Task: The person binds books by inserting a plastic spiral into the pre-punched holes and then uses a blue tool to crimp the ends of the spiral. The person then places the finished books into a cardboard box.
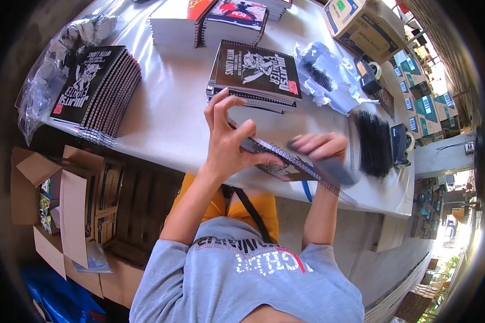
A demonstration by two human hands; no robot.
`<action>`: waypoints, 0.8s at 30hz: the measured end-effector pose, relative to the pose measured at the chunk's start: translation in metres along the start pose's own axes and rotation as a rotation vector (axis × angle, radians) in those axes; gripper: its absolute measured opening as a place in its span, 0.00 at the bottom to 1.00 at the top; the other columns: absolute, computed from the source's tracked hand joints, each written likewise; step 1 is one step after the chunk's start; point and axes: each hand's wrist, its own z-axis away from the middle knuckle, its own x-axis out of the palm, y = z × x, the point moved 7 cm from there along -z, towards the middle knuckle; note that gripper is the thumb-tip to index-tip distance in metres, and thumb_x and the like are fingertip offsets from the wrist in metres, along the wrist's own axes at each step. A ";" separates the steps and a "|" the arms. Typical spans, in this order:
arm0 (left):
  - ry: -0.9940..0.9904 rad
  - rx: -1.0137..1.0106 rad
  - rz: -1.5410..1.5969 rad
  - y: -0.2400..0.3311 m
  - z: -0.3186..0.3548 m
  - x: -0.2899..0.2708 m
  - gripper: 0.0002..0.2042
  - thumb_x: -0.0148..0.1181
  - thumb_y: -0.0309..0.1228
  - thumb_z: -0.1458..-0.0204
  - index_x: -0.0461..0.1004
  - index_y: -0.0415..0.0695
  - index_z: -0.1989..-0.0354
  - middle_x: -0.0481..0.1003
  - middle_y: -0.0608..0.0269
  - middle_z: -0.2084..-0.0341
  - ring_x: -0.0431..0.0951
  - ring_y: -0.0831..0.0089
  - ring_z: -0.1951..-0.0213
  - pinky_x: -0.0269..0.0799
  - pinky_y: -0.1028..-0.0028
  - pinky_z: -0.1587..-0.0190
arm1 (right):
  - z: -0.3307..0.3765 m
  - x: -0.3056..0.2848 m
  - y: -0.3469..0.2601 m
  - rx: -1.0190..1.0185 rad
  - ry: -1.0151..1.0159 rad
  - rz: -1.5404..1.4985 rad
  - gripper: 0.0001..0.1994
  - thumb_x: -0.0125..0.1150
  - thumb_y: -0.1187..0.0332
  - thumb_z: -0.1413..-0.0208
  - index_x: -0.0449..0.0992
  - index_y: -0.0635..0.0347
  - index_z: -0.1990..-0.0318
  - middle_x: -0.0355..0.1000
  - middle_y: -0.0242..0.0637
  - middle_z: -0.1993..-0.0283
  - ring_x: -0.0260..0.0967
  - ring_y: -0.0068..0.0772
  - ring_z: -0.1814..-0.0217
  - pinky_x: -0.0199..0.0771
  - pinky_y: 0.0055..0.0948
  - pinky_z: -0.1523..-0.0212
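Left hand (226,134) pinching a spiral-bound book (281,171) between thumb and fingers, held above the table's near edge; right hand (320,146) gripping a blurred dark block (337,171) at the book's coil (293,158), contact unclear. Beyond, a black-covered book stack (258,70); left, another stack (94,89); right, loose black coils (374,144) beside a tape dispenser (400,141), all on the white table (167,102).

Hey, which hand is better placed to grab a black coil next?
Probably your right hand: it's nearer the black coils, while your left hand holds the spiral-bound book. But the right must first free itself of the dark, blurred object.
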 end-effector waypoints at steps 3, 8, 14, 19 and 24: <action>0.014 -0.022 0.085 -0.004 -0.003 0.002 0.30 0.71 0.57 0.84 0.65 0.44 0.83 0.61 0.52 0.55 0.52 0.47 0.44 0.52 0.55 0.46 | -0.012 -0.019 0.019 0.310 -0.068 0.812 0.12 0.56 0.83 0.62 0.80 0.63 0.67 0.76 0.45 0.65 0.75 0.36 0.62 0.73 0.27 0.57; 0.041 -0.151 0.200 -0.025 0.009 0.007 0.32 0.75 0.53 0.88 0.65 0.45 0.79 0.58 0.54 0.55 0.56 0.56 0.47 0.62 0.60 0.52 | -0.017 0.015 0.006 0.180 -0.172 0.454 0.15 0.54 0.85 0.63 0.79 0.65 0.65 0.77 0.41 0.66 0.75 0.31 0.63 0.73 0.24 0.60; 0.084 -0.273 0.354 -0.037 0.010 0.010 0.39 0.77 0.50 0.90 0.60 0.45 0.69 0.54 0.53 0.58 0.55 0.58 0.51 0.63 0.63 0.56 | -0.024 0.003 0.009 0.222 -0.068 0.370 0.12 0.57 0.84 0.62 0.80 0.65 0.67 0.77 0.43 0.67 0.74 0.31 0.67 0.73 0.25 0.63; 0.039 -0.163 0.239 -0.039 0.010 0.012 0.39 0.78 0.50 0.89 0.59 0.45 0.68 0.54 0.55 0.59 0.55 0.60 0.51 0.61 0.67 0.55 | -0.030 0.011 0.001 -0.003 -0.189 0.021 0.11 0.56 0.84 0.63 0.80 0.65 0.70 0.76 0.45 0.69 0.75 0.33 0.67 0.74 0.25 0.64; 0.034 -0.235 0.444 -0.041 0.010 0.015 0.43 0.80 0.43 0.89 0.55 0.46 0.64 0.54 0.60 0.59 0.56 0.71 0.54 0.61 0.74 0.57 | -0.032 -0.016 0.031 0.434 0.056 0.528 0.15 0.55 0.83 0.65 0.80 0.62 0.67 0.77 0.42 0.69 0.75 0.31 0.69 0.73 0.23 0.65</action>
